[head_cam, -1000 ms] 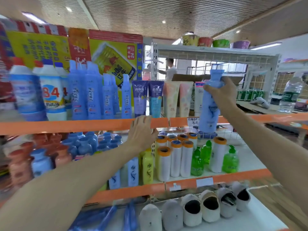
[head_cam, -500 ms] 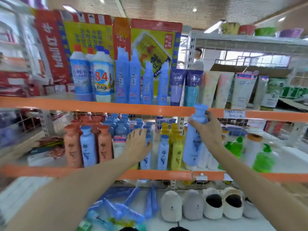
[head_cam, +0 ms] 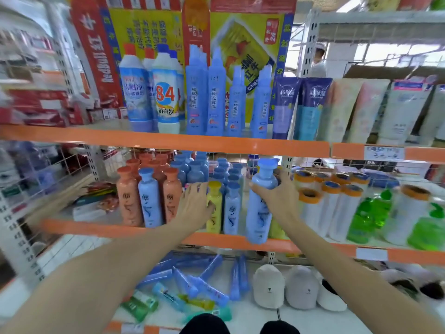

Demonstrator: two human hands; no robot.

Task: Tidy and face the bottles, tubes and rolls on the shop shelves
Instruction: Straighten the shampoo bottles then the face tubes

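Blue plastic bottle with a flared cap [head_cam: 261, 201], printed with a dark swirl, is gripped around its neck and shoulder by the right hand [head_cam: 277, 196]. It hangs upright at the front of the middle orange-edged shelf [head_cam: 240, 241], its base in front of the shelf lip, just right of a standing row of blue and yellow bottles [head_cam: 222, 208]. Half a second ago the same bottle was held slightly higher against the shelf above; a second ago it was up at the top shelf level, so it has come down. The left hand [head_cam: 195, 206] has moved in too: its fingers are now spread and relaxed, resting against the bottles in the middle row, holding nothing.

Orange-brown bottles [head_cam: 127, 196] stand further left. White rolls with orange ends [head_cam: 337, 206] and green pump bottles [head_cam: 366, 218] stand to the right, blurred. Whether the held bottle touches the shelf lip cannot be told. The yellow bottle behind the left hand is partly hidden. Both forearms are cut off by the lower edge, and the shelf's left end is smeared by motion.
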